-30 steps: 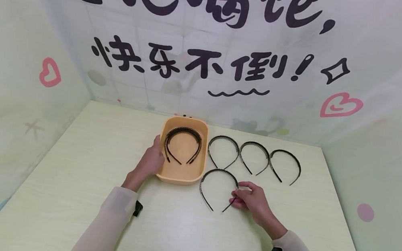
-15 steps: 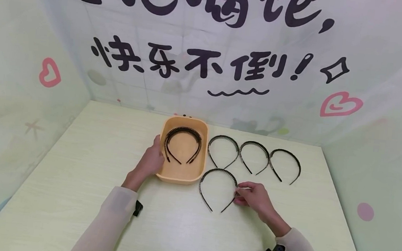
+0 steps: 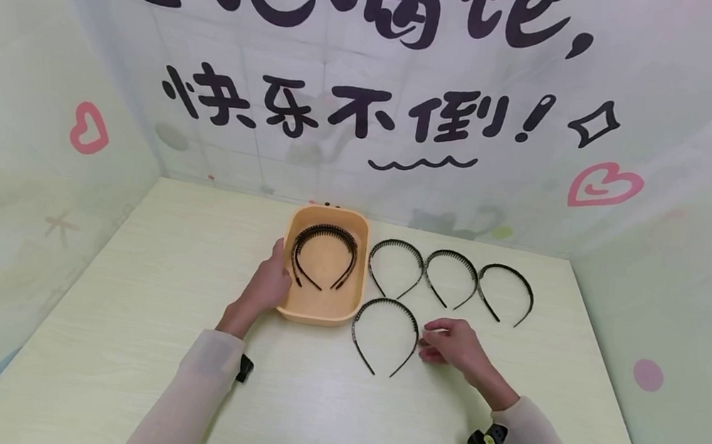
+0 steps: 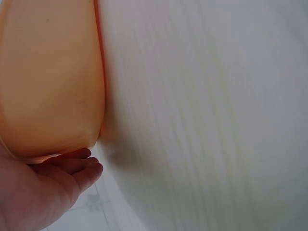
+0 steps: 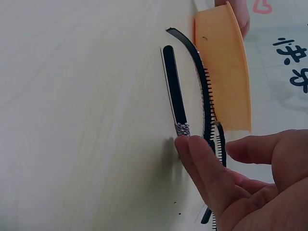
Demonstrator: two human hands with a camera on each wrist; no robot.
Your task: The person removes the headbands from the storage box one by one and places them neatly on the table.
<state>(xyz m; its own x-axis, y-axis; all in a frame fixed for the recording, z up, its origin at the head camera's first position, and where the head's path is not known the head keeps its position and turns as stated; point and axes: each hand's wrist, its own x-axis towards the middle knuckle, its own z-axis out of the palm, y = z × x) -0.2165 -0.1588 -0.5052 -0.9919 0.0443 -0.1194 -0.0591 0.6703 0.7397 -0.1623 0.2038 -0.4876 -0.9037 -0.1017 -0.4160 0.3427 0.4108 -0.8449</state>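
Note:
My left hand [image 3: 268, 283] grips the left side of an orange plastic bin [image 3: 318, 311], its fingers along the outer wall in the left wrist view. Inside the bin lie several dark toothed headbands [image 3: 327, 228], nested together. My right hand [image 3: 455, 344] is just right of a black toothed headband [image 3: 389, 301] that lies flat on the table, ends toward me. Its thumb and fingers are apart and hold nothing. In the right wrist view the fingertips overlap the speckled part of that headband [image 5: 175, 89].
Three more black headbands stand in a row right of the bin: one beside it [image 3: 397, 242], one in the middle [image 3: 452, 253], one at the right [image 3: 506, 268]. Behind the table [image 3: 313, 404] hangs a printed white backdrop [image 3: 345, 64], with sides left and right.
The headband in front has shifted slightly left. My right hand has let go of it and drawn a little to the right. My left hand and the bin have stayed put.

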